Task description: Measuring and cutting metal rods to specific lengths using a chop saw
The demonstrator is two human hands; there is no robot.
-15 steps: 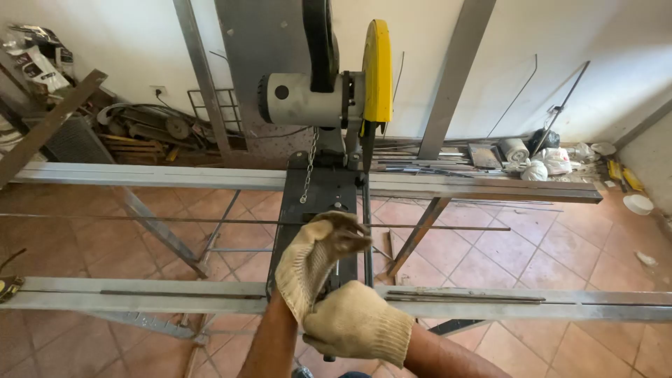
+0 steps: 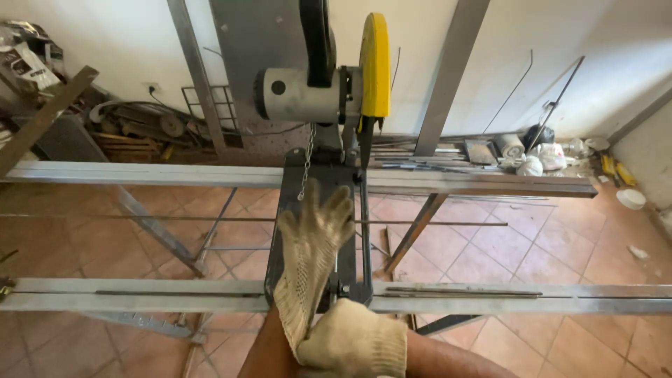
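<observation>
The left hand (image 2: 311, 259) wears a knit glove with its fingers (image 2: 329, 210) spread apart and pointing up and away, long axis along the dark saw base (image 2: 290, 231) beneath. The right hand (image 2: 353, 343), gloved too, has its fingers closed around the left glove's cuff at the wrist. Straight ahead stands the chop saw (image 2: 315, 94), raised, yellow guard (image 2: 376, 66) to its right. Long steel rails (image 2: 490, 183) run crosswise on both sides; open tiled floor (image 2: 504, 259) lies between.
</observation>
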